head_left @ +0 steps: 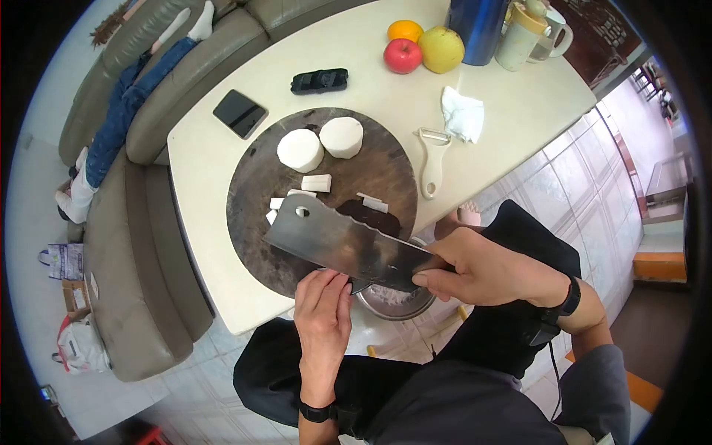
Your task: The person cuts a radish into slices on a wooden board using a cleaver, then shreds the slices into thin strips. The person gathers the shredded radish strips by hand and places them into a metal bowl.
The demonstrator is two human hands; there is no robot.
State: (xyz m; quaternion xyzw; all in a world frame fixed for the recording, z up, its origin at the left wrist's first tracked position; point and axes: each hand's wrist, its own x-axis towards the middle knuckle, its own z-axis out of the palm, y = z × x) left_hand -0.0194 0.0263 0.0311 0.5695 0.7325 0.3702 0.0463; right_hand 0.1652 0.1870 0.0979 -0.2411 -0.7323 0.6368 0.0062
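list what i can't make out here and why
Head view: what the left hand holds, if anything; fingers and cleaver hide it.
Head view: whether more white pieces lie beneath the cleaver, which covers that area.
Head view: full outline of the metal bowl; the cleaver covers part.
Head view: top of the blue container; upper edge cuts it off.

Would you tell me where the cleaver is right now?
In the head view, the cleaver is in the person's right hand, its blade reaching left over the near part of the cutting board, just beyond the left hand.
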